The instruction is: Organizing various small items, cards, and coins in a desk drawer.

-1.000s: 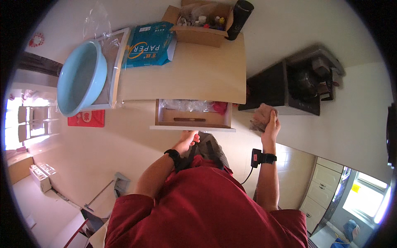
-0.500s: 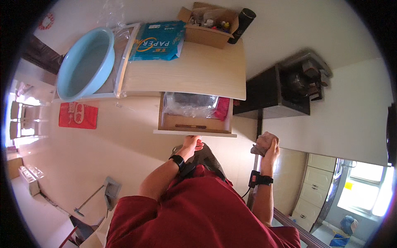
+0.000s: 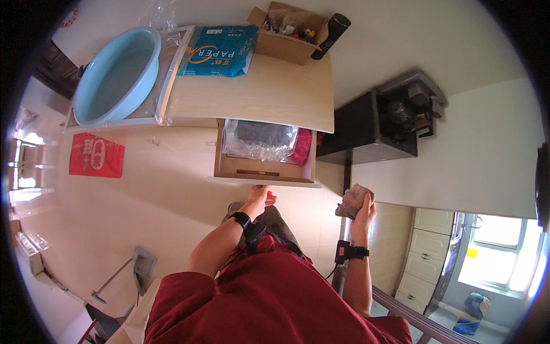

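My left hand (image 3: 259, 199) grips the underside of the front edge of an open wooden drawer (image 3: 264, 174) under a light wooden desk (image 3: 252, 94). Inside the drawer lie a clear plastic bag over something dark (image 3: 260, 139), a red cloth (image 3: 302, 147) and a thin brown stick (image 3: 258, 172). Off to the right of the drawer, my right hand (image 3: 363, 210) is raised and closed around a crumpled brownish rag (image 3: 352, 200). Both wrists wear black bands.
On the desk sit a light blue basin (image 3: 114, 74) in a plastic-wrapped tray, a blue pack of paper (image 3: 217, 50), a cardboard box of small items (image 3: 289, 34) and a black cylinder (image 3: 331, 27). A dark cabinet (image 3: 372, 129) stands right of the desk.
The drawer has come further out with my left hand on its front. My right hand with the rag has dropped lower and away from the dark cabinet.
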Motion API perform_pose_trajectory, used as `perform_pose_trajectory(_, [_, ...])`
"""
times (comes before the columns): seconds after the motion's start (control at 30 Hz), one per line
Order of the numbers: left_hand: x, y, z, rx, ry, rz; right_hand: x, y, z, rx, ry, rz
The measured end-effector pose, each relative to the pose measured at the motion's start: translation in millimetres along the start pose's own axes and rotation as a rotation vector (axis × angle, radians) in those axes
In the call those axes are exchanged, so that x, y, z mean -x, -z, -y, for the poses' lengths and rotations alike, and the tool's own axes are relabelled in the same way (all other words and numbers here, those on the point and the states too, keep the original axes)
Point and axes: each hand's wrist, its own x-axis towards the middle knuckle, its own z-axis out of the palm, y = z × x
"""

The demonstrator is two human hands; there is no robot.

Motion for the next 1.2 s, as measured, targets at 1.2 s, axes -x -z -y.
perform_pose_trajectory(1.2, [13, 28, -184, -0.283, -0.005, -0.191, -88, -217, -51, 0.789, -0.383, 0.927])
